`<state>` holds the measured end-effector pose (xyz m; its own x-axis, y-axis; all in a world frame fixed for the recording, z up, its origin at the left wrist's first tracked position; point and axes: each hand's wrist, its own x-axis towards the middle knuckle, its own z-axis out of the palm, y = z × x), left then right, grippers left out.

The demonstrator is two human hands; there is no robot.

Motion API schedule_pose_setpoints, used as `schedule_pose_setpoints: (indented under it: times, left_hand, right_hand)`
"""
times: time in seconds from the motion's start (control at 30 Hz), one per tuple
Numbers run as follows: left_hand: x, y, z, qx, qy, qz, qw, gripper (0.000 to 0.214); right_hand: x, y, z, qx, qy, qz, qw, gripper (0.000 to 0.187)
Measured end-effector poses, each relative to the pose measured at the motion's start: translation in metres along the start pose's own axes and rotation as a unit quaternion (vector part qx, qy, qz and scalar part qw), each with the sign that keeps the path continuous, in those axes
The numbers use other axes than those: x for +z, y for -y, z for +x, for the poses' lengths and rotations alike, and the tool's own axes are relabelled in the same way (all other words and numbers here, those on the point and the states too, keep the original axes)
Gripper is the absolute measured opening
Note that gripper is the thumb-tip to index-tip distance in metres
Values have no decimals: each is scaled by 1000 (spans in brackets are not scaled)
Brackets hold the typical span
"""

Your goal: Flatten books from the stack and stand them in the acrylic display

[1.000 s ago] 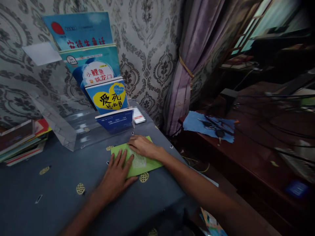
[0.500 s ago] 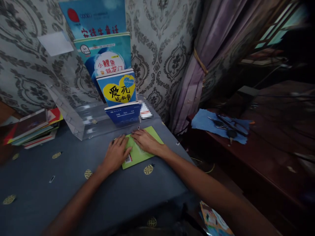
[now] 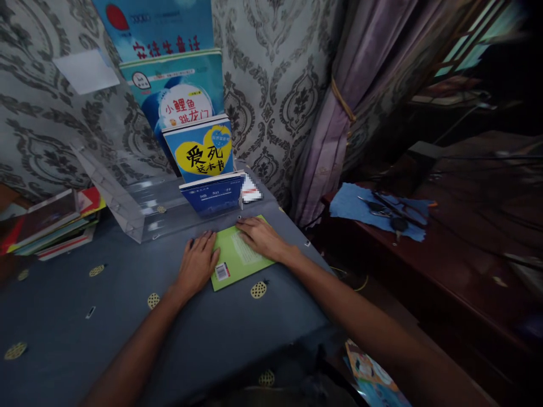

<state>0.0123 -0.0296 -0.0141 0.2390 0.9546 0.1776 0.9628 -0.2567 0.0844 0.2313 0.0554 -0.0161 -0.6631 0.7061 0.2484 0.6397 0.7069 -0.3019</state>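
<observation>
A thin green book (image 3: 233, 251) lies flat on the cloth-covered table (image 3: 203, 350), its barcode side up. My left hand (image 3: 197, 261) rests at the book's left edge with its fingers stretched forward and its thumb beside the cover. On the book's right part lies my right hand (image 3: 263, 239), palm down and fingers extended, covering some of the printed text. Just beyond the hands, a clear acrylic rack (image 3: 114, 195) holds upright books in steps: a dark blue book (image 3: 214, 198), a blue-and-yellow book (image 3: 201, 155), a teal book (image 3: 148, 93) and a blue book (image 3: 161, 28).
A pile of books (image 3: 55, 223) lies on the table at the left. To the right, a dark red table (image 3: 458, 271) carries a blue cloth (image 3: 348, 203) with keys and tools. A purple curtain (image 3: 322, 147) hangs behind. Another colourful book (image 3: 375, 376) sits low at the right.
My right hand has slid rightward over the green book and my left hand has moved slightly left, so more of the cover and barcode shows. The view has shifted slightly.
</observation>
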Motion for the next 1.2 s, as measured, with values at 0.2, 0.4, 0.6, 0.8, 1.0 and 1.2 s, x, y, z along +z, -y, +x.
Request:
schedule_pose_setpoints:
  times: [0.2, 0.4, 0.6, 0.8, 1.0, 1.2]
  left_hand:
    - [3, 3, 0, -9, 4, -21, 1000, 50]
    - [-1, 15, -6, 83, 66, -63, 992, 74]
    - [-9, 15, -12, 193, 117, -82, 971, 81]
    - [-12, 32, -6, 179, 111, -107, 972, 52]
    - [2, 47, -3, 160, 20, -125, 979, 38]
    - [13, 36, -3, 132, -62, -111, 983, 38]
  right_hand:
    - [-4, -27, -14, 46, -28, -2, 999, 36]
    - [-1, -31, -17, 59, -32, -15, 998, 38]
    - [-2, -26, -24, 85, -38, -30, 995, 39]
    - [-11, -22, -49, 136, -56, -83, 986, 33]
    - [-16, 0, -94, 124, -104, -124, 979, 27]
    - [-14, 31, -121, 68, -129, -95, 985, 26]
